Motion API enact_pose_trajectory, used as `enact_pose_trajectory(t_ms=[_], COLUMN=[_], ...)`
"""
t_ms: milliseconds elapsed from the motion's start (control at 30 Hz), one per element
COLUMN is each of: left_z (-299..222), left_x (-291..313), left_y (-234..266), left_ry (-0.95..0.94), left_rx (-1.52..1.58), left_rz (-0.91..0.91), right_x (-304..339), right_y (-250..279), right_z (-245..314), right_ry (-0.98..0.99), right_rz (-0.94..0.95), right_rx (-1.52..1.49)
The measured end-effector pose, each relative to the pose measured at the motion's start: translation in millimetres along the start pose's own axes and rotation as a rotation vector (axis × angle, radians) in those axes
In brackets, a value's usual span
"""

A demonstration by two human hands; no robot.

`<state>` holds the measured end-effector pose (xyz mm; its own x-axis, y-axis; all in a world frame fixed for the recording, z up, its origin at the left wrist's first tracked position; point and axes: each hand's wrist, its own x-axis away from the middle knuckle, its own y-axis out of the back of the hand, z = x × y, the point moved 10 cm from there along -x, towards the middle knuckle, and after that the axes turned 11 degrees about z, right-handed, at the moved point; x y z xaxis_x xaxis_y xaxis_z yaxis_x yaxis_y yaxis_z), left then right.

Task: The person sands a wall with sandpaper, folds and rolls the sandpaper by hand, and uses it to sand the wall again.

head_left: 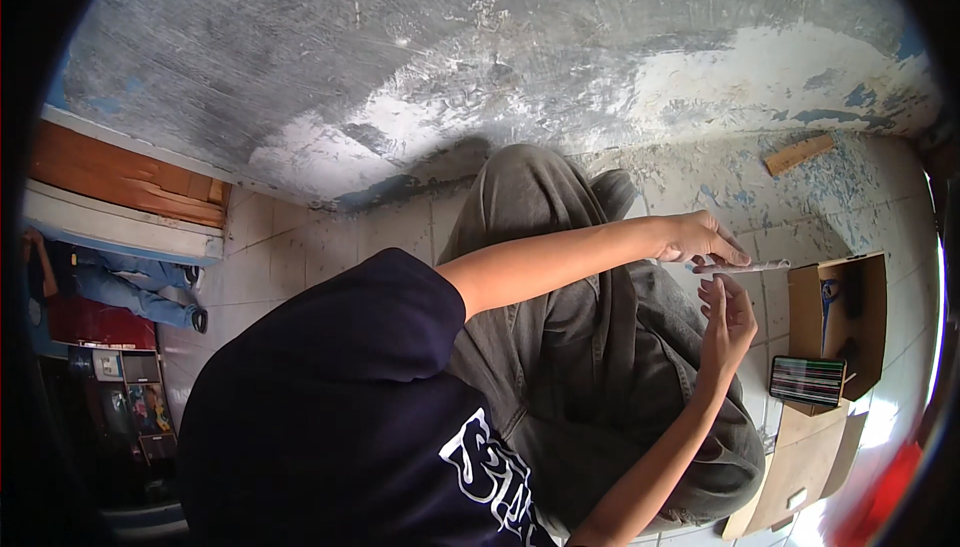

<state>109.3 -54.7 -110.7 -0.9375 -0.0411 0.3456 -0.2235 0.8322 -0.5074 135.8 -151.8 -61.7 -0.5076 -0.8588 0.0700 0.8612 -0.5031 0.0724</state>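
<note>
A thin, pale, slightly mottled rod or rolled tube (765,267) lies level above the floor tiles. My left hand (700,237) reaches over from above, its fingertips closed on the rod near its middle. Just below the rod is my right hand (730,322), its fingers bent upward and apart. The fingertips come close to the rod's near end, and whether they touch it I cannot tell. Both hands are just beyond my bent knee in grey trousers (560,347).
An open cardboard box (868,347) to the right holds a blue-handled tool (829,295). A phone (808,380) with a striped screen lies at its edge. Paint flakes and a wood strip (800,154) lie below the peeling wall (500,57). Another person's jeans (140,282) show far left.
</note>
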Motion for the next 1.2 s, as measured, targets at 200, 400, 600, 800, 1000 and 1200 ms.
enact_pose_trajectory(t_ms=[200, 400, 600, 800, 1000, 1200], left_z=[4, 6, -1, -6, -6, -18], left_x=[-2, -1, 2, 3, 1, 8], left_y=[-4, -12, -14, -8, 2, 37], left_ry=[-0.014, -0.001, -0.006, -0.025, -0.033, -0.186], left_rx=[-0.043, -0.021, -0.092, -0.113, -0.081, -0.156], left_rz=[0.035, 0.073, 0.037, 0.006, -0.059, -0.365], right_x=[-1, 3, 2, 4, 4, -4], right_y=[-3, 2, 18, 23, 8, 31], right_z=[-12, -17, -26, -29, -26, -18], right_ry=[-0.154, -0.172, -0.129, -0.169, -0.217, -0.065], right_rz=[0.005, -0.079, -0.161, -0.193, -0.115, -0.176], right_rx=[-0.079, -0.222, -0.187, -0.132, -0.154, 0.186])
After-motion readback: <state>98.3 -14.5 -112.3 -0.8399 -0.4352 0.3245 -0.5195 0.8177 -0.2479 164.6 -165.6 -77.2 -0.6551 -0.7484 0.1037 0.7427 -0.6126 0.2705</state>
